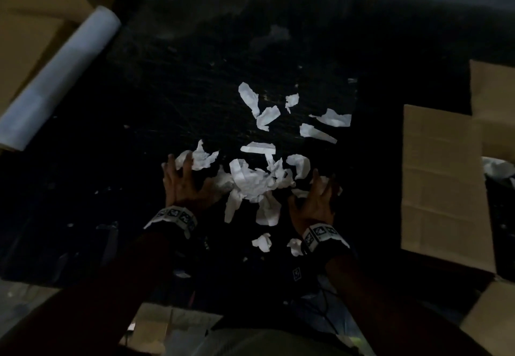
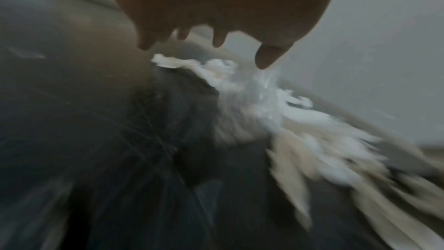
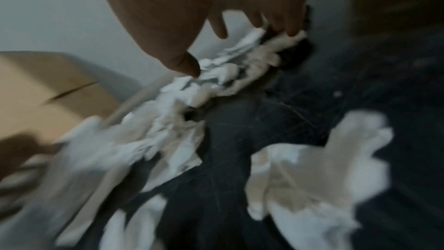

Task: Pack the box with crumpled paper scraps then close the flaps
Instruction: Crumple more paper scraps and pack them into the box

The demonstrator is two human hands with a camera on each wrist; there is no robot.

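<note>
Several white crumpled paper scraps (image 1: pixel 255 180) lie scattered on a dark table (image 1: pixel 172 99), bunched thickest between my two hands. My left hand (image 1: pixel 185 180) is spread, fingers apart, at the left edge of the heap, its fingertips (image 2: pixel 264 58) just above blurred paper scraps (image 2: pixel 252 102). My right hand (image 1: pixel 315 199) is spread at the heap's right edge, its fingertips (image 3: pixel 190 66) touching the paper scraps (image 3: pixel 192 92). Neither hand grips paper. The open cardboard box (image 1: pixel 446 182) stands at the right, flaps folded outward, with some white paper (image 1: pixel 498 168) inside.
A white roll (image 1: pixel 61 76) lies at the left against a large cardboard box (image 1: pixel 30 15). More cardboard (image 1: pixel 493 325) lies at the lower right and near my body. Loose scraps (image 1: pixel 328 121) reach toward the table's far middle.
</note>
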